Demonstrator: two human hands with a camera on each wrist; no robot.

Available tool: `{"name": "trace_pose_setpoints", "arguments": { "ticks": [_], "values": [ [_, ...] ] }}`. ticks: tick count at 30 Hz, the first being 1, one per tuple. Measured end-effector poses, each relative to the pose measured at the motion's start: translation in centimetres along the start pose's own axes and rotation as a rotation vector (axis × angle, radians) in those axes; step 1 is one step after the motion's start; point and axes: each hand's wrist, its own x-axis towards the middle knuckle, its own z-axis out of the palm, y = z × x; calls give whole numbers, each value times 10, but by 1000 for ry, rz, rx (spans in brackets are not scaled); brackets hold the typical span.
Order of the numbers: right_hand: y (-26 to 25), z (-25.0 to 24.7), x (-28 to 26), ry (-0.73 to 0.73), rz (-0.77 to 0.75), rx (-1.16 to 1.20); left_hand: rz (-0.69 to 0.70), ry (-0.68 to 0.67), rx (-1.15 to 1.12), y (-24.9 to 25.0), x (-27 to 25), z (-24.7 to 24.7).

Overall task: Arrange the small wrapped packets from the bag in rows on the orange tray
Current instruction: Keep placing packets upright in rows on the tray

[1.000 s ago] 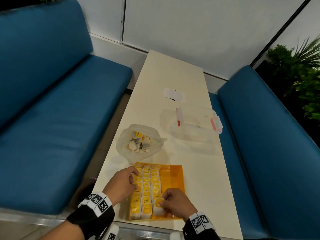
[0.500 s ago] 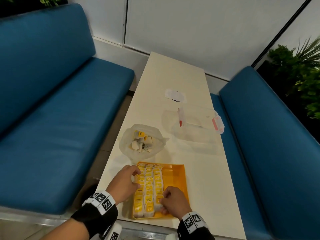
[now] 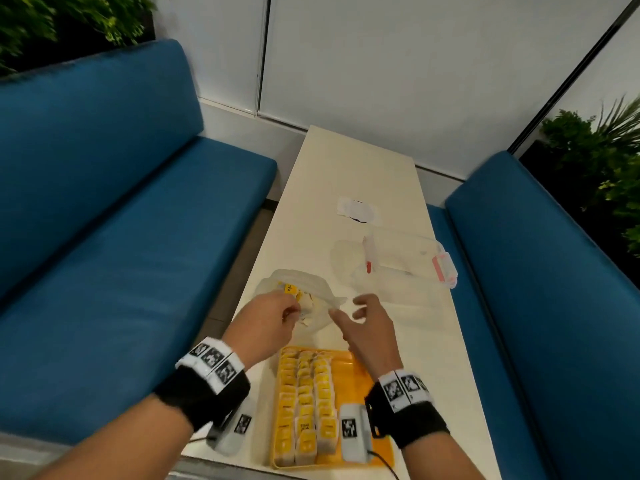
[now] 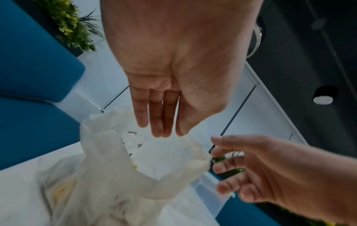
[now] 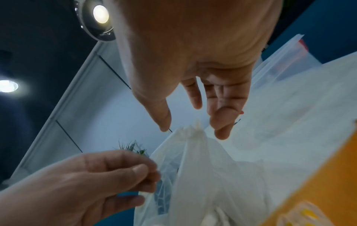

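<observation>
Bag (image 3: 311, 306): just beyond tray (image 3: 356, 372), between both hands.
Left hand (image 3: 265, 322): fingers curled at near-left rim; grip uncertain.
Right hand (image 3: 367, 327): fingers spread, unladen, beside right rim.

My head view is evenly lit, its edges bent by the wide lens. Ceiling lamps (image 5: 100, 14) glare in my right wrist view. Both wrist views smear the plastic bag (image 4: 108, 175) with motion blur.

"TEA" on a bagged packet (image 3: 290, 289)
</observation>
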Motion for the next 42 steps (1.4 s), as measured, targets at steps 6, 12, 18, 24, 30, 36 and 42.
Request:
{"name": "trace_pose_setpoints", "arguments": {
  "ticks": [6,12,18,24,30,36,42],
  "values": [
    [-15,24,36,-39,-38,-57,-59,-293,280,-29,61,23],
    [-20,22,40,-20,-72,-21,-113,-335,442,-28,79,33],
    [-26,21,44,-74,-82,-17,39,-406,592,-2,114,49],
    [-25,19,40,-83,-86,-25,-14,-510,539,-63,150,109],
    [-24,16,34,-87,-77,-41,-65,-551,491,-73,133,120],
    [-26,14,32,-76,-78,-41,-21,-507,491,-120,180,179],
    [-29,15,29,-81,-84,-31,-74,-502,400,-73,138,101]
  ]
}}
